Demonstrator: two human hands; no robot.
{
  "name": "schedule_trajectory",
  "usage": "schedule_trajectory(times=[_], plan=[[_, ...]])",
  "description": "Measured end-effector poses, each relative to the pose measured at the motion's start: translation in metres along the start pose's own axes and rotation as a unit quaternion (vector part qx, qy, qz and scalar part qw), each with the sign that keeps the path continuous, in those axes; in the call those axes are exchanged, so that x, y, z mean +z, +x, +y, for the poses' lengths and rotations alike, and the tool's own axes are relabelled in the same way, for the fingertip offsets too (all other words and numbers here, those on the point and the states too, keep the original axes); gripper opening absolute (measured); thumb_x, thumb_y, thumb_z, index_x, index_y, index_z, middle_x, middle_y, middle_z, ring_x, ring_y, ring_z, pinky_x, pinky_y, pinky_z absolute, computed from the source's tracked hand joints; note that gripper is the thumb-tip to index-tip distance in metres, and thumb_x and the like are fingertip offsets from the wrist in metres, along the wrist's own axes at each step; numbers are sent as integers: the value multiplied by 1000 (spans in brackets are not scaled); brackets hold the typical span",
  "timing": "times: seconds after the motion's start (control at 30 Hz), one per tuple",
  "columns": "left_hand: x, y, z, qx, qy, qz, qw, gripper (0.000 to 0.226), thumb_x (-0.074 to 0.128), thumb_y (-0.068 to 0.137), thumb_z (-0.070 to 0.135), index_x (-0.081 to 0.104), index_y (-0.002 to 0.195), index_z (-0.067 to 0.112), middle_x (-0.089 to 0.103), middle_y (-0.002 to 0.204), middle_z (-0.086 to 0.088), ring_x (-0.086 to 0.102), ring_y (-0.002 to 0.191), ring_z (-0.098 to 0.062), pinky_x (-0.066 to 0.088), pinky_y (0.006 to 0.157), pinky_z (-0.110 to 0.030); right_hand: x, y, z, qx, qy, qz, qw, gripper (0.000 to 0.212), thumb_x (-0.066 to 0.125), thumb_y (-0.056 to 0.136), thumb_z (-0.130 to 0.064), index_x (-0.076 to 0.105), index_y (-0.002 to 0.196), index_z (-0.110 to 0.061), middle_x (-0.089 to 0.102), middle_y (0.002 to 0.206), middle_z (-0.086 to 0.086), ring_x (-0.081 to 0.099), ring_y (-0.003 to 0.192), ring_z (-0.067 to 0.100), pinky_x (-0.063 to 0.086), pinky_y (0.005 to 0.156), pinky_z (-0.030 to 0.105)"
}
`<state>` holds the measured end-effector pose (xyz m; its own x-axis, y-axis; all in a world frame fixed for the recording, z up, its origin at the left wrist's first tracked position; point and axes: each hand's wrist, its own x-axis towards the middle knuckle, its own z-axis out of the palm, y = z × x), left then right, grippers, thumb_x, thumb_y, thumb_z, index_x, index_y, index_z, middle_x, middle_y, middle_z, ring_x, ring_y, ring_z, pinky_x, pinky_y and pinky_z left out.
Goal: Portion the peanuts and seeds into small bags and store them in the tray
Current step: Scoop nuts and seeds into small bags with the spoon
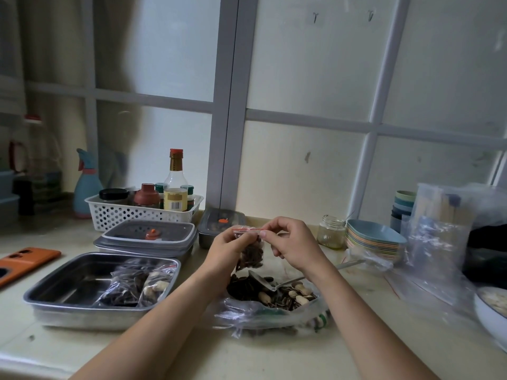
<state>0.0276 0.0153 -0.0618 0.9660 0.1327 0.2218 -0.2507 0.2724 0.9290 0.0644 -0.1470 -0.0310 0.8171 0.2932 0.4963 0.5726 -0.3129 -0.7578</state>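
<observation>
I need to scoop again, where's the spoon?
Head view, centre: the spoon lies in the big open bag, right of the metal tray, below the small bag pinched by the left hand and right hand.

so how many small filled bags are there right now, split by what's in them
seeds: 2, a seed bag in the tray and a held seed bag pinched at its top by the left hand and right hand
peanuts: 1, the peanut bag in the tray
total: 3 in view
</observation>
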Motion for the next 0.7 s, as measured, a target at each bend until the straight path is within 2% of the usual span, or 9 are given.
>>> schedule_trajectory(times=[0.07, 0.2, 0.4, 0.7], plan=[[0, 0, 1, -3, -2, 2, 1000, 15, 68, 94, 10, 72, 106, 2, 74, 89, -12, 69, 80, -19, 57, 64, -28, 1, 0, 0, -1, 5, -3, 1000, 6, 74, 93, -22, 74, 88, -20, 70, 80, 0, 58, 54, 12, 50, 60, 31], [0, -1, 2, 2, 11, 11, 1000, 14, 69, 94, 12, 72, 105, 4, 75, 89, -10, 70, 80, -20, 59, 67, -31, 1, 0, 0, 5, 9, -8, 1000, 6, 73, 94, -23, 74, 90, -19, 71, 85, 4, 58, 55, 14, 47, 57, 28], [1, -4, 4, 7, 15, 8, 1000, 14, 70, 93, 10, 71, 103, 1, 73, 85, -11, 68, 75, -20, 57, 59, -28, 2, -1, 1, -7, -12, -7, 1000, 11, 73, 94, -25, 71, 84, -21, 70, 82, 1, 59, 55, 14, 49, 60, 33], [2, -6, 6, 3, 19, -6, 1000, 16, 66, 94, 5, 65, 104, -7, 68, 79, -13, 64, 62, -19, 55, 53, -29, 9, -4, -3, -28, -32, 2, 999, 14, 69, 92, -14, 64, 80, -16, 62, 71, -9, 53, 51, 11, 43, 54, 23]])
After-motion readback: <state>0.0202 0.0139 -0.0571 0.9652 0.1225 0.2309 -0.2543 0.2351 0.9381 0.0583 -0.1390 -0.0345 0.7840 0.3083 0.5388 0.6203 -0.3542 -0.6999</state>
